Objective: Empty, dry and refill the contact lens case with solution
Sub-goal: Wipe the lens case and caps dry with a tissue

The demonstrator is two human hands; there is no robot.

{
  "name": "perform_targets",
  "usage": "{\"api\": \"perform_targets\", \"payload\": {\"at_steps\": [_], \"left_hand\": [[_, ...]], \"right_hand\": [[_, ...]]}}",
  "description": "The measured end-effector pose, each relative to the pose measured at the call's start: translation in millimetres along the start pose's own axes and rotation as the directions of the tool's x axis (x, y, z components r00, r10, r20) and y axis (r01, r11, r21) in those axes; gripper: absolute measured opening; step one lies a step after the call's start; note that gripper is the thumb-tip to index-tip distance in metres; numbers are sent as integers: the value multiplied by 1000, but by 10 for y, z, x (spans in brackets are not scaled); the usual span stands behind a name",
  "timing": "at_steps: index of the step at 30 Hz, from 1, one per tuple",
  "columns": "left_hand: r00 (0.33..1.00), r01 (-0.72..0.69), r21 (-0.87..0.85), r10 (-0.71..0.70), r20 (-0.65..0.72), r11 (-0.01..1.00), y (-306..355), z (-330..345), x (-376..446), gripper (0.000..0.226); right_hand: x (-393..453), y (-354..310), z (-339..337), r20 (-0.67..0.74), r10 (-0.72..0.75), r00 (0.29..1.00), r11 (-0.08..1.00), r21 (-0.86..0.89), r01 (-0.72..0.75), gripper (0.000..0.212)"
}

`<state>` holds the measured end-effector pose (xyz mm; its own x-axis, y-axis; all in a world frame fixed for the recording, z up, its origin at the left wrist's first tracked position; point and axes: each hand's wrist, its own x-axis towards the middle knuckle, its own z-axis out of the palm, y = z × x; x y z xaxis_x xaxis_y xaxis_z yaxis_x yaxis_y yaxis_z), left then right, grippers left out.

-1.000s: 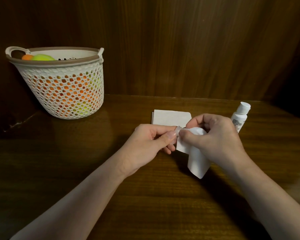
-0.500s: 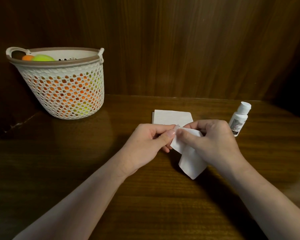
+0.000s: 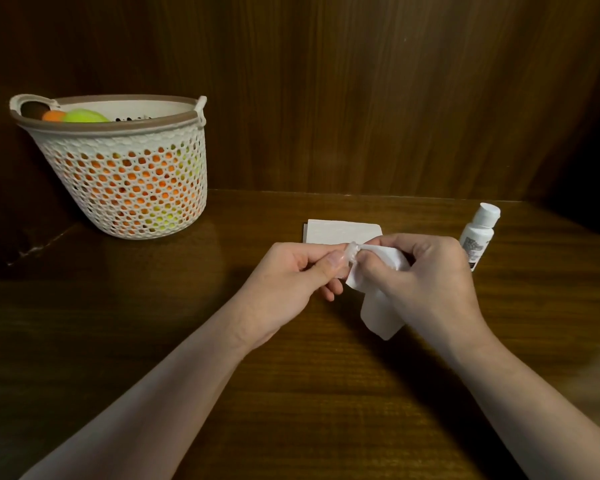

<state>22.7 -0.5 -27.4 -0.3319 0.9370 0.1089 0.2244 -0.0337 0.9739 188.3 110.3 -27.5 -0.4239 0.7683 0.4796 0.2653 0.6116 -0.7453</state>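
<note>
Your left hand [image 3: 284, 282] pinches the contact lens case [image 3: 351, 252] between thumb and curled fingers, so that only a small clear edge of it shows just past your thumb tip; how much of the case sits inside that pinch you cannot tell from here. Your right hand [image 3: 426, 282] meets it from the other side, fingers curled round a white tissue [image 3: 378, 306] and pressing a bunched corner of it into the case, while the loose tail of the tissue hangs below your fingers toward the table [image 3: 291, 393]. Compared with a second ago, your right hand has rolled over and drawn in closer to the case, the tissue is wadded tighter at the contact point, and its tail has swung nearer your wrist; that reads as a wiping twist, so you are most likely in the drying step, with emptying done and refilling not begun. Just beyond the grip lies one folded white tissue pad [image 3: 343, 232], flat on the table. To the right of the grip, behind your right hand, stands one solution bottle [image 3: 478, 233], cap on and leaning slightly, untouched. Far off to the left of the grip sits one white mesh basket [image 3: 118, 188] holding orange and yellow-green balls, too many and too hidden to count.
</note>
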Motion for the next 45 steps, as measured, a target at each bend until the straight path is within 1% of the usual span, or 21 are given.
{"api": "perform_targets", "payload": {"at_steps": [3, 7, 9, 11, 13, 15, 17, 18, 19, 21, 24, 26, 29, 30, 32, 35, 37, 40, 43, 45], "left_hand": [[1000, -7, 32, 7, -10, 999, -3, 12, -1, 29], [1000, -27, 54, 27, -9, 998, -12, 14, -11, 27], [999, -28, 46, 29, -19, 999, -19, -1, -5, 27], [999, -18, 21, 18, -28, 1000, -24, -14, 5, 27], [999, 0, 11, 0, -33, 1000, -30, -21, 14, 28], [1000, 17, 15, -17, -25, 1000, -31, -9, 13, 28], [1000, 26, -2, -26, -15, 1000, -27, 13, 11, 29], [999, 29, -14, -29, -12, 999, -24, 20, 11, 29], [999, 32, -27, -33, -9, 999, -17, 22, 10, 29], [999, 34, -56, -34, 4, 998, -5, 14, 9, 30], [1000, 27, -77, -27, 9, 997, 11, 1, 3, 32], [1000, 27, -65, -27, 3, 997, 14, -5, 1, 31], [999, 32, -44, -31, 7, 999, 22, -17, -10, 31], [999, 34, -31, -34, 12, 999, 25, -19, -12, 31], [999, 46, -10, -46, 19, 999, 25, -15, -14, 30], [998, 60, 3, -60, 21, 998, 28, 1, -13, 30], [998, 58, 15, -58, 12, 998, 32, 9, -12, 30], [998, 57, -17, -57, 5, 998, 34, 3, -11, 29], [999, 39, -30, -39, -3, 999, 31, -10, -9, 29], [1000, 28, -38, -28, -3, 999, 31, -9, -10, 29]], "right_hand": [[2, 2, -12, -5, -14, 1000, 997, 72, 14, 19], [-14, -33, -26, 55, -39, 998, 985, 171, 29, 23], [-11, -34, -46, 94, -65, 993, 986, 159, 49, 19], [0, -22, -56, 132, -73, 989, 990, 126, 56, 9], [17, 0, -50, 149, -82, 985, 996, 50, 75, 7], [31, 18, -41, 135, -68, 989, 997, -33, 73, 4], [42, 47, -31, 69, -65, 995, 995, -72, 70, 11], [39, 50, -24, 33, -73, 997, 995, -72, 75, 13], [35, 52, -20, 11, -75, 997, 995, -65, 76, 11], [15, 13, -24, 2, -77, 997, 997, -13, 77, 7], [1, -36, -49, 53, -86, 995, 993, 84, 81, 15], [4, -44, -72, 92, -100, 991, 989, 118, 89, 17], [14, -29, -80, 173, -107, 979, 994, 34, 102, 18], [20, -27, -82, 180, -102, 978, 994, -12, 106, 15], [44, -9, -88, 157, -104, 982, 988, -99, 120, 4], [66, 16, -73, 65, -108, 992, 978, -173, 118, 10], [55, 13, -49, 13, -96, 995, 977, -188, 96, 13], [10, -9, -18, -35, -96, 995, 990, -107, 92, 6], [-19, -40, -14, -60, -114, 992, 993, -30, 112, 23], [-26, -71, -4, -77, -112, 991, 994, -23, 110, 27]]}}
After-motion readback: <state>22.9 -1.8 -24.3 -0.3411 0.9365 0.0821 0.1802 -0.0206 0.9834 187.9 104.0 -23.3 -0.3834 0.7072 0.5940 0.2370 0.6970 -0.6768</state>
